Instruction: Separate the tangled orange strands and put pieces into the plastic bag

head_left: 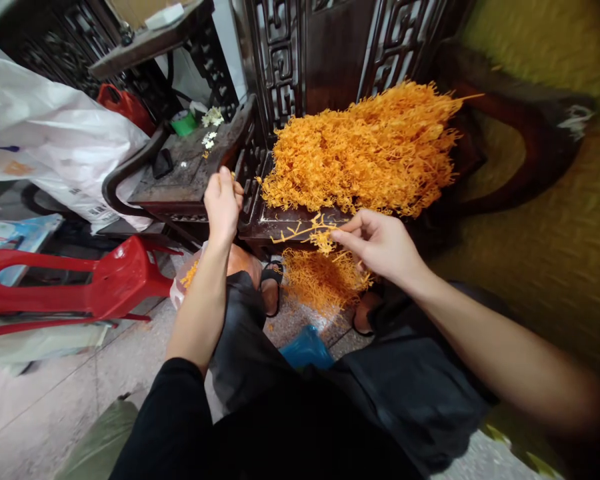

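Observation:
My right hand (383, 245) pinches an orange branched sprig (300, 232) by one end, between thumb and fingers. The sprig points left, with bare side twigs along its stem and a curly clump near my fingertips. My left hand (223, 203) is raised left of it, apart from the sprig, with the fingers closed. A speck of yellow shows by its fingertips, too small to name. Just beyond my hands, a big heap of curly orange sprigs (360, 153) lies on a dark wooden chair seat (305, 215). More thin orange stems (325, 277) are piled on the floor between my feet.
A dark carved side table (180, 163) at the left holds a green tape roll (184, 123) and pale scraps. Further left are white plastic bags (55, 133) and a red plastic stool (125, 277). A blue bag (307, 347) lies between my legs; a pinkish bag (243, 263) stands by my left knee.

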{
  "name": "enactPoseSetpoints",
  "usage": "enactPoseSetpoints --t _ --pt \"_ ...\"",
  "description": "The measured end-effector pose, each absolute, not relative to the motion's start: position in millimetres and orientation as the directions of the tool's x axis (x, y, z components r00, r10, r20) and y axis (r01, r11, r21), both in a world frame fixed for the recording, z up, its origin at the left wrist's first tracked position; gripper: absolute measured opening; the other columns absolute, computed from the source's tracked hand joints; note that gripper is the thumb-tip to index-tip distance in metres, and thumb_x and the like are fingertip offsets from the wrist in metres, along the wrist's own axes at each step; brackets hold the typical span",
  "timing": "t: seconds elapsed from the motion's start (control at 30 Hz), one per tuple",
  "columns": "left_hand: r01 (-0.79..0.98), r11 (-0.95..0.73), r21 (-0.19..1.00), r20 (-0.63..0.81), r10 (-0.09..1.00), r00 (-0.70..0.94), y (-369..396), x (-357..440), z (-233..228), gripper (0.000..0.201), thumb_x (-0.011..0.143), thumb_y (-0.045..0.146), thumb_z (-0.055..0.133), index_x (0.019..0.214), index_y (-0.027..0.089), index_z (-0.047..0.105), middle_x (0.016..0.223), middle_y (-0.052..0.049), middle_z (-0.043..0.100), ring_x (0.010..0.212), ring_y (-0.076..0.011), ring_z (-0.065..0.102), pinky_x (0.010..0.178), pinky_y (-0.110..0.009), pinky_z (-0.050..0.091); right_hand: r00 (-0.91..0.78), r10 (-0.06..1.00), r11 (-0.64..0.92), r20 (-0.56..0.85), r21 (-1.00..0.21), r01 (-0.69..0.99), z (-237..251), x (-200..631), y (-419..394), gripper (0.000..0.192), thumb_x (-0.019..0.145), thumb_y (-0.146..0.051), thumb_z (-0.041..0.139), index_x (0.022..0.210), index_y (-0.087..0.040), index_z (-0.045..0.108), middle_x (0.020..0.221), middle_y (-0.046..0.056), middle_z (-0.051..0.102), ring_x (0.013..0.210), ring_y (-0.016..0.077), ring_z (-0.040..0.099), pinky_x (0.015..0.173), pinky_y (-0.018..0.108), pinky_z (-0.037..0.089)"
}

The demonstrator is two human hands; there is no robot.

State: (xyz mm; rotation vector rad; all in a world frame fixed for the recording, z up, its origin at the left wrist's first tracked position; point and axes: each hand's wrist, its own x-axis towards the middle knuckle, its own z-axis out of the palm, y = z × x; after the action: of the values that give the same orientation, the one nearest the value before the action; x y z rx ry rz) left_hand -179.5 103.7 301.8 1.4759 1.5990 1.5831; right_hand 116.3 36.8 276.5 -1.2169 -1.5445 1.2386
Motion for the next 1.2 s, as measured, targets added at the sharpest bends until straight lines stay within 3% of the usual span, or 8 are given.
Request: enactPoseSetpoints --t 0.23,0.33,0.47,0.57,0.73,0.9,1.03,1.2 --pt "0.168 -0.172 0.971 0.193 0.975 -0.114 82.4 -152.8 291.3 0.031 0.101 0.051 0.064 0.112 0.021 0.066 0.083 -0.002 0.072 0.044 -0.0067 0.040 0.041 -0.024 0.026 -0.361 0.933 -0.113 -0.014 -0.960 -0.256 283.1 114.4 44.6 0.051 0.078 -0.058 0.091 0.091 -0.022 0.057 0.054 -0.006 0.060 0.034 0.0090 0.049 0.033 0.023 0.029" --pt "0.318 -0.211 0.924 0.233 0.972 -0.034 72.1 -143.7 297.7 0.039 0.103 0.055 0.058 0.109 0.020 0.073 0.074 0.000 0.067 0.049 -0.0083 0.043 0.047 -0.024 0.032 -0.331 0.944 -0.100 0.001 -0.953 -0.287 282.6 108.2 45.8 0.052 0.078 -0.057 0.091 0.098 -0.023 0.058 0.054 -0.007 0.060 0.034 0.0102 0.050 0.033 0.023 0.032" --pt "0.633 -0.316 0.707 0.371 0.927 0.049 50.3 -125.0 303.6 0.045 0.100 0.058 0.062 0.084 0.017 0.073 0.073 -0.002 0.067 0.066 -0.0124 0.056 0.064 -0.027 0.040 -0.249 0.968 -0.064 0.012 -0.953 -0.298 278.1 100.5 49.1 0.052 0.077 -0.061 0.090 0.087 -0.022 0.057 0.055 -0.005 0.060 0.034 0.0104 0.052 0.033 0.023 0.036" --pt "0.732 -0.284 0.619 0.324 0.942 0.091 38.8 -107.4 300.3 0.046 0.097 0.058 0.067 0.078 0.016 0.070 0.071 -0.001 0.067 0.065 -0.0130 0.055 0.067 -0.029 0.040 -0.229 0.973 -0.046 0.026 -0.952 -0.303 275.2 93.5 50.8 0.052 0.079 -0.062 0.088 0.083 -0.023 0.054 0.052 -0.005 0.059 0.034 0.0107 0.052 0.033 0.023 0.036" --pt "0.729 -0.261 0.633 0.266 0.957 0.112 40.4 -98.5 289.3 0.044 0.092 0.060 0.074 0.098 0.016 0.071 0.093 -0.005 0.074 0.081 -0.0172 0.065 0.075 -0.031 0.047 -0.210 0.977 -0.100 -0.025 -0.929 -0.356 274.3 80.3 52.6 0.052 0.082 -0.061 0.086 0.084 -0.024 0.050 0.053 -0.006 0.059 0.034 0.0102 0.051 0.033 0.022 0.037" --pt "0.784 -0.352 0.511 0.309 0.927 0.214 47.5 -106.6 282.3 0.066 0.081 0.065 0.083 0.121 0.017 0.064 0.123 -0.012 0.070 0.112 -0.0262 0.067 0.096 -0.038 0.053 -0.213 0.972 -0.194 -0.102 -0.858 -0.476 279.3 76.3 57.2 0.052 0.078 -0.057 0.090 0.082 -0.022 0.051 0.057 -0.005 0.058 0.038 0.0077 0.052 0.036 0.020 0.042" --pt "0.708 -0.296 0.641 0.296 0.947 0.128 51.4 -102.2 282.2 0.061 0.092 0.072 0.067 0.118 0.016 0.063 0.117 -0.013 0.073 0.106 -0.0242 0.069 0.095 -0.037 0.053 -0.243 0.966 -0.189 -0.086 -0.875 -0.445 280.5 71.3 55.7 0.053 0.081 -0.062 0.086 0.081 -0.023 0.050 0.054 -0.005 0.057 0.037 0.0087 0.051 0.035 0.021 0.040" --pt "0.540 -0.215 0.814 0.232 0.972 0.036 55.4 -89.8 284.5 0.065 0.103 0.077 0.037 0.088 0.019 0.061 0.087 -0.008 0.072 0.081 -0.0191 0.067 0.078 -0.033 0.050 -0.216 0.976 -0.016 0.041 -0.966 -0.257 275.1 58.5 49.3 0.051 0.086 -0.066 0.080 0.081 -0.025 0.050 0.052 -0.005 0.058 0.035 0.0119 0.050 0.034 0.025 0.036"
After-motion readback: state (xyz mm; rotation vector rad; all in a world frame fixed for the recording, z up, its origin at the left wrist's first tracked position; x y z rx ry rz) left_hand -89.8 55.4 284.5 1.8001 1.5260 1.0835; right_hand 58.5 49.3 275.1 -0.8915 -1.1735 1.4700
